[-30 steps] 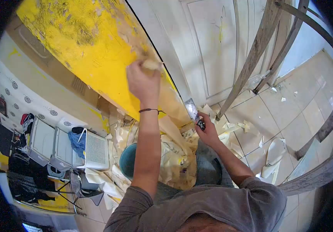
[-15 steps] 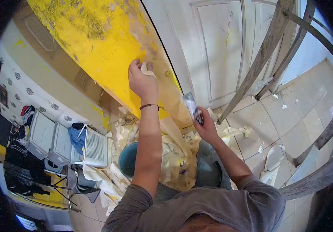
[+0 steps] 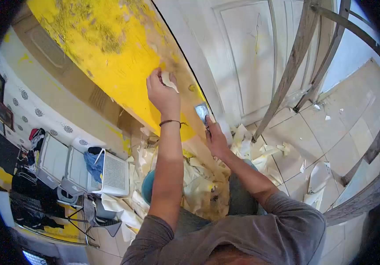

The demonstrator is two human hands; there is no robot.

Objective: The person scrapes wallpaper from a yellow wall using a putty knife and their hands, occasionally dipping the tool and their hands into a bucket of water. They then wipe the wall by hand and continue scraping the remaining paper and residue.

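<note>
My left hand (image 3: 162,97) is raised against the yellow wall (image 3: 128,66), its fingers curled round a small cream piece of peeled wallpaper (image 3: 169,82). A dark bracelet circles that wrist. In my right hand (image 3: 217,139) is a scraper (image 3: 202,113) with a wide metal blade; the fist covers most of its handle. The blade overlaps the bare tan strip of wall near its right edge, lower than my left hand. Dark, rough patches mark the upper part of the yellow surface.
Torn wallpaper scraps (image 3: 198,181) litter the tiled floor round my legs, beside a teal bucket (image 3: 147,185) partly behind my left arm. Wooden posts (image 3: 293,66) stand at right before a white door (image 3: 249,53). A white basket (image 3: 116,176) holds clothes at left.
My right hand has brought the scraper up and left, over the wall's bare strip. My left hand keeps its place with the wallpaper piece. The view has shifted slightly.
</note>
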